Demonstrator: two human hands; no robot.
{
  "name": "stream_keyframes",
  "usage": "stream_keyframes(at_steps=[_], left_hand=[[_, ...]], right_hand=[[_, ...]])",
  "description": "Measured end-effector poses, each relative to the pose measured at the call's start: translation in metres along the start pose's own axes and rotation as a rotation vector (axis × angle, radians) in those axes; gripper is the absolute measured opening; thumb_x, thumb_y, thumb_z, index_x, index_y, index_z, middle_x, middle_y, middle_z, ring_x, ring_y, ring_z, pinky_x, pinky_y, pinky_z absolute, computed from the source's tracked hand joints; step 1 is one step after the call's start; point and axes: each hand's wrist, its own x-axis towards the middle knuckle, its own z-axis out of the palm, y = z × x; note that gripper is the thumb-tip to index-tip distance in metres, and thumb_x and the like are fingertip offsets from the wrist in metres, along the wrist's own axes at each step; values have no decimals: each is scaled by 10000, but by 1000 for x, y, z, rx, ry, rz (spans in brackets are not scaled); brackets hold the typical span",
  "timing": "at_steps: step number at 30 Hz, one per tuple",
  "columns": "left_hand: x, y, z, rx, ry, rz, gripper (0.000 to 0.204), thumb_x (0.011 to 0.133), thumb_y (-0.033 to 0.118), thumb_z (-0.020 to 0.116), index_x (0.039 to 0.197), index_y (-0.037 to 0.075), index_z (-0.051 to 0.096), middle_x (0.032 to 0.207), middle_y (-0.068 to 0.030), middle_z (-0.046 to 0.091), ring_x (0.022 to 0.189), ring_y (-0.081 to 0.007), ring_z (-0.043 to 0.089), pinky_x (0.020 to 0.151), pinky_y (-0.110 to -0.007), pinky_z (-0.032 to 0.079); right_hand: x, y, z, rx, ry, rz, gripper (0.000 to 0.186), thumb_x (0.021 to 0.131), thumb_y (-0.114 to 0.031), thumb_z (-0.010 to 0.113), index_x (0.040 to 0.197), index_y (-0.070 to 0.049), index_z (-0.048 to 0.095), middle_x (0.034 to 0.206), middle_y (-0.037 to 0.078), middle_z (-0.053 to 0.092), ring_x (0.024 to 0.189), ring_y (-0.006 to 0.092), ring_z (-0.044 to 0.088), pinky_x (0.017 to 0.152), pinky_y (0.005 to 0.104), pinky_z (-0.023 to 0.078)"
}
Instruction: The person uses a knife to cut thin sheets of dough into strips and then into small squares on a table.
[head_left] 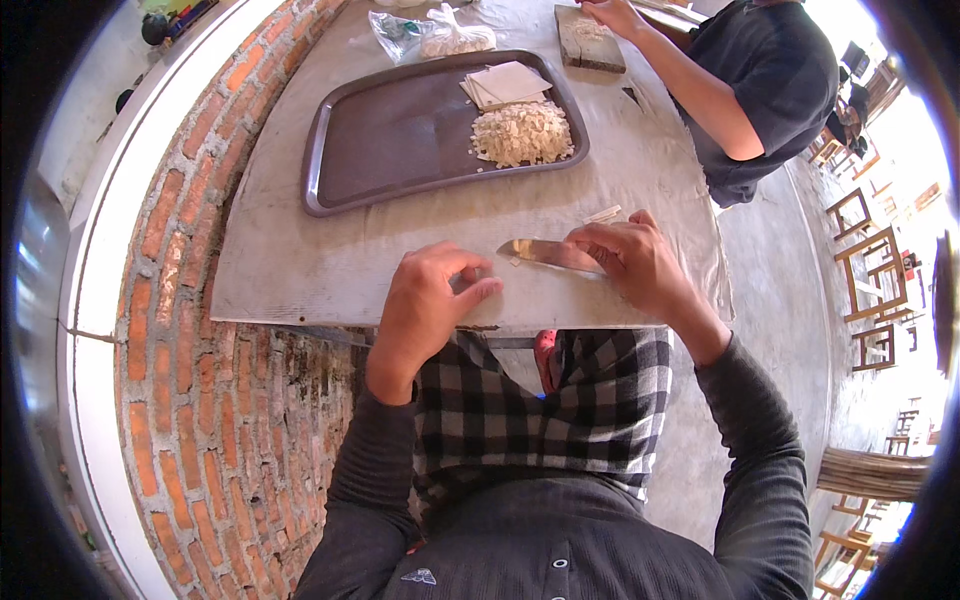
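Observation:
A knife (545,253) lies low over the near part of the table, its blade pointing left. My right hand (640,262) is closed on the knife's right end, and the handle is hidden under the fingers. Left of the blade tip, my left hand (425,300) has its fingers curled and its thumb close to the index finger; anything between them is too small to make out. Pale thin strips (603,215) lie just beyond the right hand. A tiny pale bit (515,262) sits by the blade.
Farther off, a brown tray (380,140) holds a heap of small pale pieces (522,134) and stacked flat sheets (505,85). Beyond it are a plastic bag (455,35) and a wooden board (590,45). Another person (760,90) works at right; a brick wall (165,290) borders the left.

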Motion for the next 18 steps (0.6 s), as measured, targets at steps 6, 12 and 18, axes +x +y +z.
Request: stream_keyframes(at_steps=[6,12,18], left_hand=[[4,2,1,-24,-50,-21,309,912,184,966,1141,4,862,948,-124,792,826,-222,737,761,-377,568],[5,3,-23,-41,-24,-133,304,923,207,944,1146,19,859,982,-131,793,877,-257,760,801,-386,579],[-5,-3,-17,-14,-79,0,253,935,204,929,1079,11,855,991,-141,793,902,-315,764,821,-423,581]], right_hand=[[-12,-17,0,9,-46,54,179,1102,-140,712,1251,-138,812,1028,84,854,917,278,798,966,424,453],[-23,-41,8,-34,-1,110,148,1095,-188,703,1224,-178,775,902,49,806,842,286,783,916,456,450],[-36,-74,23,-144,83,160,180,1051,-179,719,1229,-200,736,749,48,710,739,308,732,864,470,436]])
